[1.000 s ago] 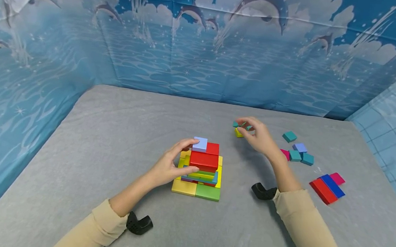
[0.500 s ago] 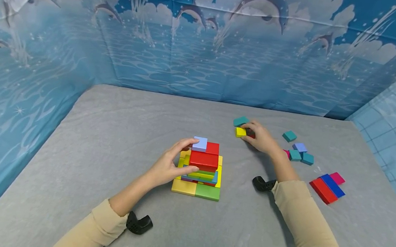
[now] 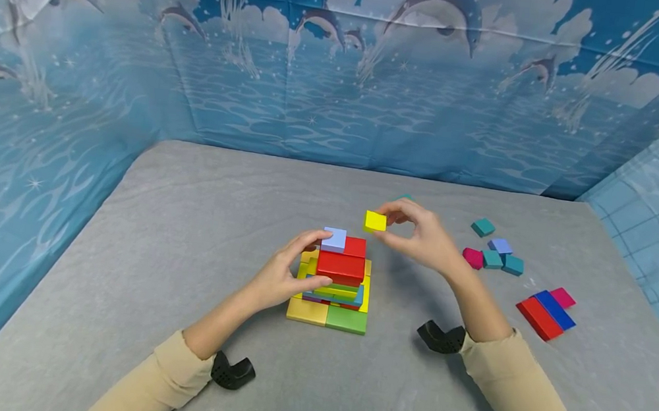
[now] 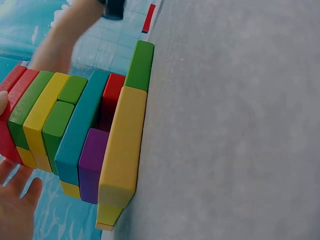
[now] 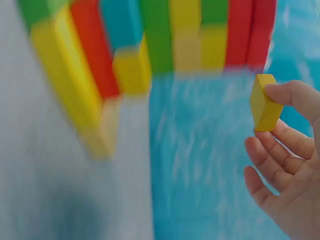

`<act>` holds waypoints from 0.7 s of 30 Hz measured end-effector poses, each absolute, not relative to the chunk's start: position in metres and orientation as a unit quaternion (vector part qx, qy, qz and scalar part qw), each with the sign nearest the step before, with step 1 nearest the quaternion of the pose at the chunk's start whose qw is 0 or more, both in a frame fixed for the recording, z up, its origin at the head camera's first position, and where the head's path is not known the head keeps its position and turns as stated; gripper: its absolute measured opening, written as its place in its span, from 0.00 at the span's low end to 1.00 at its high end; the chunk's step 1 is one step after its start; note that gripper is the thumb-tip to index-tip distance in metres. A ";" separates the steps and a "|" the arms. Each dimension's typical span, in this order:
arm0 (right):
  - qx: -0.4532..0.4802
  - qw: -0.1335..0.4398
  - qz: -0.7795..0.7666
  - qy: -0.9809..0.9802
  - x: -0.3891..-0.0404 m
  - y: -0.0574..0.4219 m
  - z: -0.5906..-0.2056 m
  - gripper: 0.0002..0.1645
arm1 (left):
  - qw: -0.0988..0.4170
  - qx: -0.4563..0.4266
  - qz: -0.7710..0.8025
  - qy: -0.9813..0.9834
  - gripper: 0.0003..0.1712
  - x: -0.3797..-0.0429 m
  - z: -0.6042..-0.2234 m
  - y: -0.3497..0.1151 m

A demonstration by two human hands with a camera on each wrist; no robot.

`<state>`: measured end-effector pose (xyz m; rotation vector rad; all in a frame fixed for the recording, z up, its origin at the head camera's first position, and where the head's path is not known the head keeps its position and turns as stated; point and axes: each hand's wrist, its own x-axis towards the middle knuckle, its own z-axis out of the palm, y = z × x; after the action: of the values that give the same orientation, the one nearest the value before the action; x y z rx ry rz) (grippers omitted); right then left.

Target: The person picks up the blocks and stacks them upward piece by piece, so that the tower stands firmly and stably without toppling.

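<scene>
A layered tower of coloured wooden blocks (image 3: 342, 269) stands mid-table, red blocks near its top and a small lavender block (image 3: 334, 240) uppermost at the left. My left hand (image 3: 277, 280) is at its left side, index fingertip at the lavender block and thumb at the red front. In the left wrist view, that hand's other fingers (image 4: 17, 187) are spread beside the tower. Up and right of the tower, my right hand (image 3: 422, 234) pinches a small yellow block (image 3: 375, 221) between thumb and fingertips. The right wrist view also shows this yellow block (image 5: 266, 102), its lower fingers loosely bent.
Behind the right hand, a teal block (image 3: 405, 197) is mostly hidden. Right of that arm lie small teal (image 3: 483, 227), lavender (image 3: 500, 246) and pink (image 3: 472, 257) blocks. Farther right, long red (image 3: 540, 318) and blue (image 3: 554, 309) blocks lie beside a pink one. A dolphin-print curtain (image 3: 339, 100) hangs behind.
My right hand took hold of the yellow block beside the teal one and carried it up and left toward the tower. My left hand stayed in place.
</scene>
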<state>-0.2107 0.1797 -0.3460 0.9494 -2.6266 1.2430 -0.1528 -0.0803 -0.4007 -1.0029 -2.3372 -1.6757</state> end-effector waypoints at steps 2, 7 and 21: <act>0.331 0.035 0.408 -0.850 -0.198 0.173 -0.339 0.20 | 0.048 -0.330 -0.548 -0.767 0.37 -0.153 -0.401 -0.080; 0.353 0.033 0.403 -0.844 -0.181 0.163 -0.335 0.21 | 0.044 -0.329 -0.548 -0.768 0.37 -0.153 -0.401 -0.080; 0.350 0.029 0.412 -0.841 -0.175 0.155 -0.337 0.19 | 0.029 -0.313 -0.550 -0.773 0.38 -0.151 -0.400 -0.080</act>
<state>-0.1745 0.1550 -0.3367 1.0785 -2.5948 1.2716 -0.1514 -0.0798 -0.3998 -0.9671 -2.3856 -1.6983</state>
